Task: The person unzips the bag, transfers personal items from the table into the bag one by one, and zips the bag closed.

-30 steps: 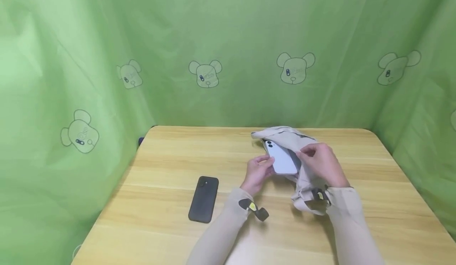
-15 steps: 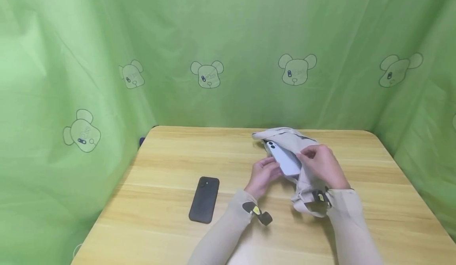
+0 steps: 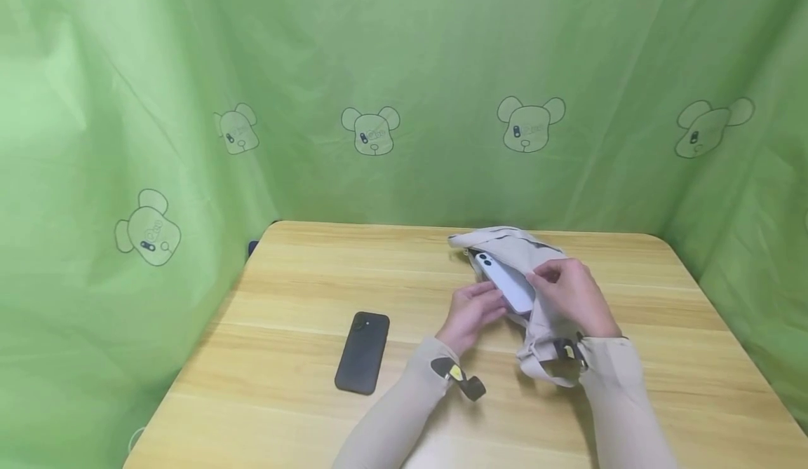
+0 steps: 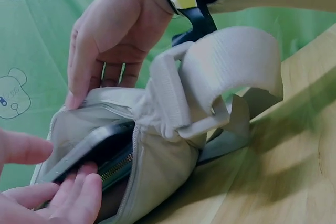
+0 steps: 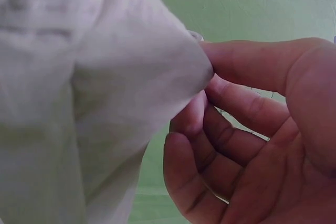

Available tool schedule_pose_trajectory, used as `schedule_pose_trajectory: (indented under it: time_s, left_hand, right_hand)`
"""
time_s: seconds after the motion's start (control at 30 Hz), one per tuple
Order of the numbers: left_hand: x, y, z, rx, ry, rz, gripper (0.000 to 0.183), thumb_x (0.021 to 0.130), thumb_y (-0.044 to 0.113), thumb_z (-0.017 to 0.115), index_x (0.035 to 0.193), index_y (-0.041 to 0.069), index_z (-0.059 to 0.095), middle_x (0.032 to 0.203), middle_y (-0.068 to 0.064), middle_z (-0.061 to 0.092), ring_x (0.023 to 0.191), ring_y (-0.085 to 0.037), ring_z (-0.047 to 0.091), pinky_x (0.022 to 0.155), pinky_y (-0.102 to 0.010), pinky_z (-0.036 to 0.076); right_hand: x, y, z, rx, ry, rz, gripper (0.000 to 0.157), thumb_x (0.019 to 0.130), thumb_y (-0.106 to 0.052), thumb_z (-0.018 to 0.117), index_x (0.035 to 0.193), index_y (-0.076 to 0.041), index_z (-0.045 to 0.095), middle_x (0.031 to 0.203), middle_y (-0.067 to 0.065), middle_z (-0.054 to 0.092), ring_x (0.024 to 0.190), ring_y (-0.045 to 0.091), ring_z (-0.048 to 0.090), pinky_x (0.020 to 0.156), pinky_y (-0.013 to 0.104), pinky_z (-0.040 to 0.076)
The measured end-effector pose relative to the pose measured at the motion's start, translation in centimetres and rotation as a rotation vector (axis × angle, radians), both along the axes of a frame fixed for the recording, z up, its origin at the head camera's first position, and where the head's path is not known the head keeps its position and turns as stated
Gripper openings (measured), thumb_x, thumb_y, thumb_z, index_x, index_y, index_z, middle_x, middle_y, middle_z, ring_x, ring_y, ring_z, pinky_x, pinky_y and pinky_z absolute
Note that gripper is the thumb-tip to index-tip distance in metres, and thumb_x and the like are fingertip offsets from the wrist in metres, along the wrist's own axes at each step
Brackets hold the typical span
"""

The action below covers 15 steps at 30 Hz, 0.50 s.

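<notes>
A white smartphone [image 3: 506, 283] with a dark front lies partly inside a beige fabric bag [image 3: 549, 318] whose zipped mouth gapes. My left hand [image 3: 472, 311] holds the phone at its left edge. In the left wrist view the fingers [image 4: 79, 195] lie under the phone [image 4: 86, 148], and the thumb is on its other side. With thumb and forefinger, my right hand [image 3: 574, 294] pinches the edge of the bag's opening. The right wrist view shows the pinched cloth [image 5: 131, 77] pulled to a point; the other fingers are loosely curled.
A black smartphone [image 3: 362, 353] lies on the wooden table [image 3: 284, 357], left of my left forearm. The bag's strap and buckle [image 4: 173, 95] hang at its near end. A green curtain [image 3: 435, 174] with bear faces closes off the back and sides.
The white smartphone has slid right and deeper into the bag, my left hand moving with it. The right hand keeps its pinch on the bag's edge, nearly still.
</notes>
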<state>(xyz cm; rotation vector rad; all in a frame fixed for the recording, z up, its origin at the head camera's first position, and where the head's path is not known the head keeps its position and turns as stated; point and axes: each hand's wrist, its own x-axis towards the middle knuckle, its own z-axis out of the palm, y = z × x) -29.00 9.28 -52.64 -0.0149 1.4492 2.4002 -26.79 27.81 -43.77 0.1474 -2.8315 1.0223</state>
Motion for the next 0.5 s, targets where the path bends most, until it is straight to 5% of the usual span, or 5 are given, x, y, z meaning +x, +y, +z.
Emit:
schedule_pose_trajectory:
  time_s: [0.5]
  left_hand:
    - [0.10,0.15,0.48,0.124,-0.032,-0.124,0.063,0.099,0.016,0.056,0.155,-0.001,0.031,0.141,-0.028,0.059,0.131,-0.041,0.062,0.118,-0.052,0.047]
  right_hand:
    - [0.01,0.22,-0.14,-0.026,0.008,0.016,0.026,0.097,-0.016,0.069,0.110,0.006,0.074,0.105,0.027,0.075,0.087,0.029,0.069,0.070,0.031,0.055]
